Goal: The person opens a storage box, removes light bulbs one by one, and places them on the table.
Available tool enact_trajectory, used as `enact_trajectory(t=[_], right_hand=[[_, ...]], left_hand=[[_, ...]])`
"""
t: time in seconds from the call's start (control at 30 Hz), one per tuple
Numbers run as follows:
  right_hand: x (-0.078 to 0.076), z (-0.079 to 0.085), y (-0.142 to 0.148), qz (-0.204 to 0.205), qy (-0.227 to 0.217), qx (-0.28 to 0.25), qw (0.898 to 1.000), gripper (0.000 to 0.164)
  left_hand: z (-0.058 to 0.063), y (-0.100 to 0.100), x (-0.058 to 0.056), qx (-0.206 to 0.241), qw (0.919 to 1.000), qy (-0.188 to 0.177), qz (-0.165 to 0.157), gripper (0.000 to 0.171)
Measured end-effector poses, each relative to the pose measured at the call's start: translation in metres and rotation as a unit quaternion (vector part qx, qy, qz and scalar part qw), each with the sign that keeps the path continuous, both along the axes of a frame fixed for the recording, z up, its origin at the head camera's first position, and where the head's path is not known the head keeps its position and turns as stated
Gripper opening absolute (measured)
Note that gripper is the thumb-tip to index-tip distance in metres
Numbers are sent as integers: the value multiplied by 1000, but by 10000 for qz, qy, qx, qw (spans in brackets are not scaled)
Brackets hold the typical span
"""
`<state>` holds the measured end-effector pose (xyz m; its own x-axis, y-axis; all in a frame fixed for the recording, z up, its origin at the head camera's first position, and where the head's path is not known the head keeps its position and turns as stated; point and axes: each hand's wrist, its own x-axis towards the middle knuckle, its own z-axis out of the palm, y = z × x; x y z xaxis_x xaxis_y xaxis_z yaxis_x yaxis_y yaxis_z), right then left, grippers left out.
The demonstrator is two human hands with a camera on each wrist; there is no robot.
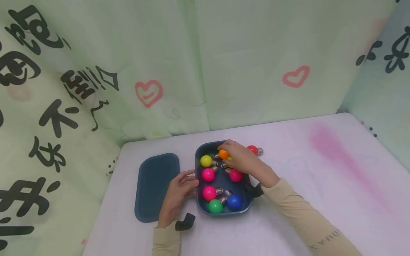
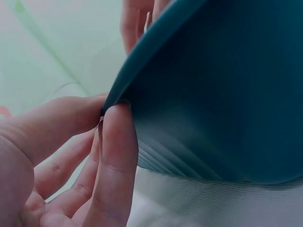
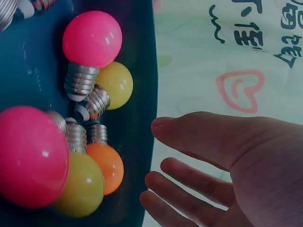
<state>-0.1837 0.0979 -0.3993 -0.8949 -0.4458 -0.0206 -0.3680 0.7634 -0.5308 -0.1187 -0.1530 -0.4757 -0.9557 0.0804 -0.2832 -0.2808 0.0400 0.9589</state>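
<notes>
Bulbs (image 1: 208, 174), eight of them in view, lie loose inside the dark blue bin (image 1: 222, 180) as you work over it with both hands. Your left hand (image 1: 179, 190) is at the bin's left side, its thumb and a finger pinching the rim in the left wrist view. Your right hand (image 1: 243, 158) is poised over the bin's far right part, near the orange bulb (image 1: 224, 154), its fingers extended and apart; the right wrist view shows nothing in its grasp. Three pink bulbs, two yellow, one orange, one green (image 1: 215, 206) and one blue (image 1: 234, 201) share the bin in no evident order, the green and blue at its near end. Only the red bulb (image 1: 251, 149) lies outside, just past the bin's far right rim and partly hidden by your hand. A matching flat panel, apparently the lid (image 1: 155, 185), rests to the bin's left. By this tally, the work looks well advanced: most visible bulbs are housed in the bin, leaving one outside and the panel not fitted. Whatever your right hand covers cannot be counted.
</notes>
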Motion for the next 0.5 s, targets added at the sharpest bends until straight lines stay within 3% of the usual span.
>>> enact_trajectory(t=[0.37,0.5], right_hand=[[-8,-6,-21,413,199,76,9989,49],[-11,-10,-28,429,42,118,9990,48]], left_hand=[[-1,-1,-2,97,9999,50,-18,50],[-2,-1,-3,79,9999,83,-26,51]])
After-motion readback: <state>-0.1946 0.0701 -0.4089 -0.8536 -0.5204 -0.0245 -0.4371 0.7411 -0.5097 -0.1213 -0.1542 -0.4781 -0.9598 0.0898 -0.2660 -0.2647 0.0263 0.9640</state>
